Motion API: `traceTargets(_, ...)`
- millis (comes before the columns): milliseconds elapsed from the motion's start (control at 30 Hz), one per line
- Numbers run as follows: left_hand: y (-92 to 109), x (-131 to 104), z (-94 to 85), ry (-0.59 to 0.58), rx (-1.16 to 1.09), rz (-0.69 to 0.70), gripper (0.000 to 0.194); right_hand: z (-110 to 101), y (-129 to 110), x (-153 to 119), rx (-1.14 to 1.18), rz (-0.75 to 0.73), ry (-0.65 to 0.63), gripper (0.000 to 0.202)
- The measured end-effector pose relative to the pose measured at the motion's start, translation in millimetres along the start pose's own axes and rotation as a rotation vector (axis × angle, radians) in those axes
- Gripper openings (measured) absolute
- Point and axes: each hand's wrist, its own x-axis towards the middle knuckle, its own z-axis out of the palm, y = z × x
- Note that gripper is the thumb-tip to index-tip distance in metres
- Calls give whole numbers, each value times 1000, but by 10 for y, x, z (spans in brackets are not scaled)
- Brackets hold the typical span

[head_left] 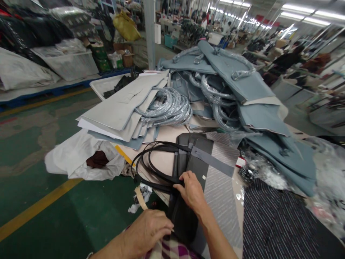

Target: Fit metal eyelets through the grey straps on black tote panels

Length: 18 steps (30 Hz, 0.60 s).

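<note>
Black bag panels (pixel 185 219) with long thin strap handles (pixel 153 158) lie in front of me, the handles looping off to the left. My right hand (pixel 192 190) is closed at the handle end, its thumb and fingers pinching a strap over the top panel. Lower down, my left hand (pixel 148 230) is closed at the panels' near left edge. Its fingertips meet that edge, but what they pinch is hidden. A grey strip (pixel 212 161) crosses the upper part of the panels and runs onto a grey patterned sheet (pixel 223 201) beneath.
Stacked grey panels with plastic-wrapped handles (pixel 172 108) sit behind the black ones. Blue-grey bag pieces (pixel 229 72) are heaped at the back right. Dark striped fabric (pixel 275 219) lies at right. A white bag (pixel 83 154) is at left, above green floor (pixel 40 144).
</note>
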Motion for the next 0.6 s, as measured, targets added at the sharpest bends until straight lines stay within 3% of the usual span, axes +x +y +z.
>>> traceTargets(167,47,56,-59,29,-129,-71,12,-392,54,-253,42,35,98,8)
traceTargets(367,71,161,-61,37,-192,-41,12,-817,207,-606,237,183,303,23)
traceTargets(500,115,273,-66,57,-230,51,18,-793,298,-727,666,326,341,29)
traceTargets(600,178,401,-72,64,-374,18,14,-651,349,-748,931,414,347,36)
